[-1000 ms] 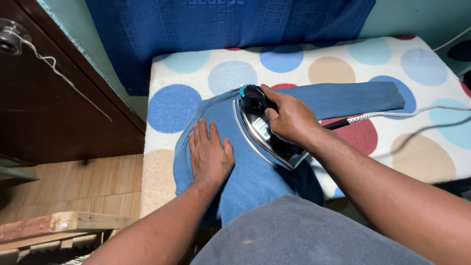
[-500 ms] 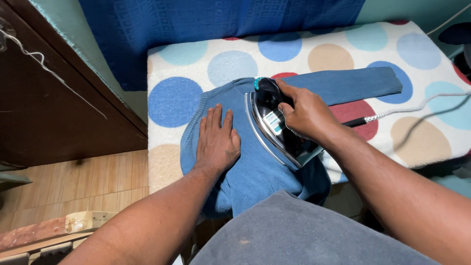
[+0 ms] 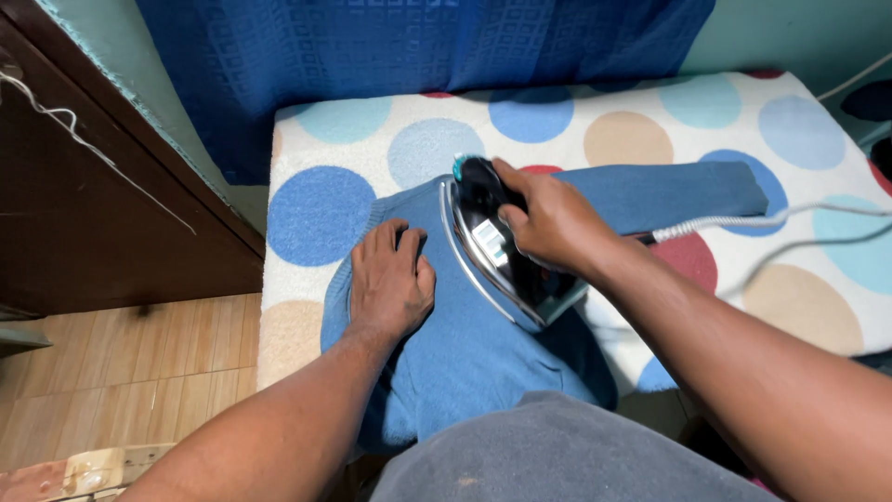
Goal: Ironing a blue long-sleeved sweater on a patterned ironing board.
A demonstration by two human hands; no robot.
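**Iron on blue sweater, both hands engaged**

Iron (image 3: pixel 497 246) is sitting on the blue sweater (image 3: pixel 465 325), the right hand (image 3: pixel 553 223) closing around its handle. Left hand (image 3: pixel 390 279) is pressing flat, fingers slightly curled, on the sweater just beside the iron. Sweater is lying across the polka-dot tabletop (image 3: pixel 325 139); a braided cord (image 3: pixel 743 223) is trailing rightward.
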